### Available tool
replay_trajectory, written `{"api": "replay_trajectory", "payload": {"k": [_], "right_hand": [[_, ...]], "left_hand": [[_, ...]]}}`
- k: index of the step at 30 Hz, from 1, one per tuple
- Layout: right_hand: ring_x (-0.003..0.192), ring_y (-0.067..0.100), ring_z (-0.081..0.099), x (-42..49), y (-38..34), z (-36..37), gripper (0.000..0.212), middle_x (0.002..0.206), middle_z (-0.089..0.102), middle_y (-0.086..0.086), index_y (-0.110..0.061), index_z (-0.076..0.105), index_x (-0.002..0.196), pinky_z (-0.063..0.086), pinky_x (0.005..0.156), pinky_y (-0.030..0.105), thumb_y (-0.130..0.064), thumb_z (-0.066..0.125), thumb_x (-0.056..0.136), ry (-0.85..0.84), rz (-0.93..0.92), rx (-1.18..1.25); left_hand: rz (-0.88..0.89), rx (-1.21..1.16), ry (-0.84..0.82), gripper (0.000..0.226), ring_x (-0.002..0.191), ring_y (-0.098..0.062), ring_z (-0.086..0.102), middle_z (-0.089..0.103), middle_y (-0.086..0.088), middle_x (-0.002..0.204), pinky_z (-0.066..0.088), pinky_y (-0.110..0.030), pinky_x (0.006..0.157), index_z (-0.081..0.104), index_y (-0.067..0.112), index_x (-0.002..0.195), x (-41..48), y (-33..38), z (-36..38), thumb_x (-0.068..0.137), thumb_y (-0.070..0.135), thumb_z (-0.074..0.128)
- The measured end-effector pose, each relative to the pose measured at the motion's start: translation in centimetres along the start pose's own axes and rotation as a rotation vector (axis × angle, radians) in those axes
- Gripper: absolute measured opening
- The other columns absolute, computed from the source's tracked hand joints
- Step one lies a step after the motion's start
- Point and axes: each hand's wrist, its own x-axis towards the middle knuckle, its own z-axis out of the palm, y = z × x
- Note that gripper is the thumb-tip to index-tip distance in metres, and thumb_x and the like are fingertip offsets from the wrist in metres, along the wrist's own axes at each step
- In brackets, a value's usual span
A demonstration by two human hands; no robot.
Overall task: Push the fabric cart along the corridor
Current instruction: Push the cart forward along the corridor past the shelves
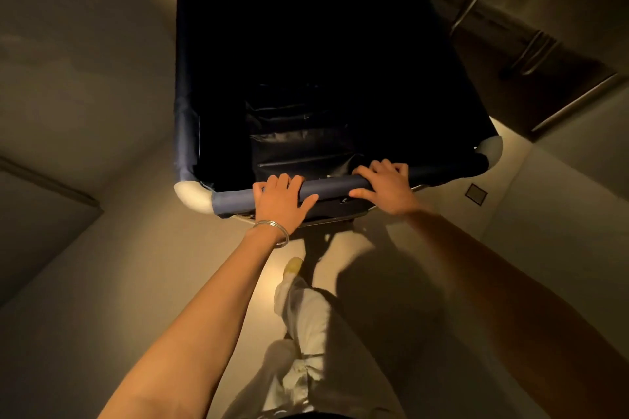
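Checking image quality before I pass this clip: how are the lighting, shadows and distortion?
Head view: dim, warm light; the fabric cart interior is nearly black, its contents unreadable. Left hand is well lit, right hand and its forearm partly shadowed. Shadows fall on the floor. Wide-angle bending slants the walls.

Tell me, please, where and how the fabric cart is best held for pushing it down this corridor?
Hold the fabric cart by its padded near rail, coming from behind, as the left hand and right hand do now. That rail runs crosswise at hand level between two white corner caps, so fingers wrap over it, and hands set apart either side of its middle should help steering.
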Motion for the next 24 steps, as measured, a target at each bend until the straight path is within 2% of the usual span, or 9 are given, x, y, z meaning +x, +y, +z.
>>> {"api": "replay_trajectory", "payload": {"k": [2, 6, 9, 14, 18, 24], "right_hand": [[0.11, 0.027, 0.044, -2.2, 0.1, 0.6, 0.053, 0.114, 0.055, 0.008, -0.027, 0.048, 0.124, 0.02, 0.088, 0.039, -0.062, 0.038, 0.086, 0.007, -0.024, -0.002], [0.107, 0.025, 0.045, -6.2, 0.1, 1.6, 0.076, 0.11, 0.056, 0.007, -0.028, 0.049, 0.125, 0.016, 0.083, 0.035, -0.072, 0.016, 0.073, 0.016, -0.044, -0.009], [0.106, 0.026, 0.047, -8.2, 0.1, 2.1, 0.082, 0.109, 0.057, 0.007, -0.027, 0.05, 0.125, 0.016, 0.083, 0.036, -0.071, 0.009, 0.069, 0.056, -0.053, -0.02], [0.105, 0.024, 0.047, -9.9, 0.1, 2.1, 0.079, 0.107, 0.058, 0.004, -0.028, 0.052, 0.124, 0.015, 0.083, 0.034, -0.074, 0.015, 0.07, 0.064, -0.05, -0.003], [0.109, 0.023, 0.045, -9.4, 0.6, 1.9, 0.053, 0.112, 0.056, 0.004, -0.028, 0.05, 0.126, 0.015, 0.086, 0.035, -0.062, 0.043, 0.086, 0.057, -0.045, 0.014], [0.116, 0.024, 0.042, -5.7, 0.2, 1.0, 0.053, 0.12, 0.054, 0.005, -0.027, 0.045, 0.131, 0.014, 0.09, 0.035, -0.058, 0.042, 0.088, 0.064, -0.035, -0.017]], "left_hand": [[-0.004, 0.004, -0.003, 0.051, 0.105, -0.026, 0.049, 0.057, -0.007, 0.115, 0.033, -0.041, 0.09, 0.047, 0.021, 0.123, -2.3, 0.9, 0.4, 0.091, 0.057, 0.033], [-0.004, 0.042, -0.037, 0.051, 0.112, -0.026, 0.047, 0.055, -0.006, 0.121, 0.034, -0.042, 0.092, 0.043, 0.022, 0.126, -5.9, 2.5, 0.9, 0.092, 0.056, 0.03], [-0.007, 0.054, -0.051, 0.05, 0.114, -0.026, 0.046, 0.053, -0.006, 0.123, 0.034, -0.042, 0.093, 0.042, 0.022, 0.128, -7.8, 3.2, 0.9, 0.092, 0.056, 0.029], [-0.014, 0.059, -0.083, 0.05, 0.116, -0.027, 0.045, 0.052, -0.007, 0.125, 0.033, -0.043, 0.095, 0.039, 0.023, 0.129, -9.4, 3.8, 0.8, 0.093, 0.055, 0.028], [-0.016, 0.085, -0.085, 0.049, 0.119, -0.027, 0.043, 0.05, -0.006, 0.127, 0.032, -0.043, 0.097, 0.037, 0.024, 0.131, -8.8, 4.1, 0.8, 0.093, 0.055, 0.027], [-0.032, 0.099, -0.087, 0.05, 0.117, -0.026, 0.045, 0.052, -0.006, 0.126, 0.032, -0.043, 0.096, 0.039, 0.025, 0.13, -5.0, 2.6, 0.4, 0.092, 0.056, 0.028]]}}
